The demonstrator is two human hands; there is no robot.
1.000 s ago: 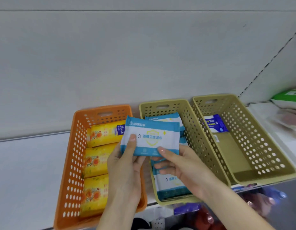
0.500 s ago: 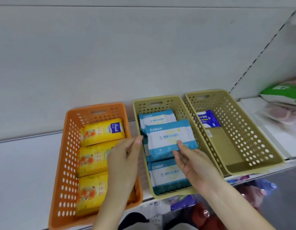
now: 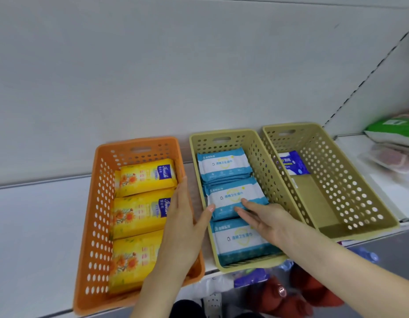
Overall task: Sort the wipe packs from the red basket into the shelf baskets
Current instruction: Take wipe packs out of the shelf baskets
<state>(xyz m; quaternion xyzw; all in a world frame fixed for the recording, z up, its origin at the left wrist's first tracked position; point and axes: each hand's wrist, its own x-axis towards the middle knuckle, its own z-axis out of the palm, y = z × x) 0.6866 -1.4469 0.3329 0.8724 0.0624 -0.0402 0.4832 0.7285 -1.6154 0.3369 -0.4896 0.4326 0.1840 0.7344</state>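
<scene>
Two open hands tend the blue pack point(image 3: 233, 193), which lies mid-row in the middle basket point(image 3: 222, 140): our left hand point(image 3: 183, 230) keeps straight fingers with the thumb tip at the pack's left edge, and our right hand point(image 3: 265, 219) rests flat, relaxed fingers on its near half, neither gripping it. To finish well, we judge, we should nudge it level within the row before lifting both hands straight out. Around us a pale grey shelf point(image 3: 38, 226) carries an orange basket point(image 3: 134, 145) of yellow packs point(image 3: 139, 214) at left and a right basket point(image 3: 359, 180) with one dark pack point(image 3: 290, 162) at its far end, against a plain grey back panel point(image 3: 199, 65).
</scene>
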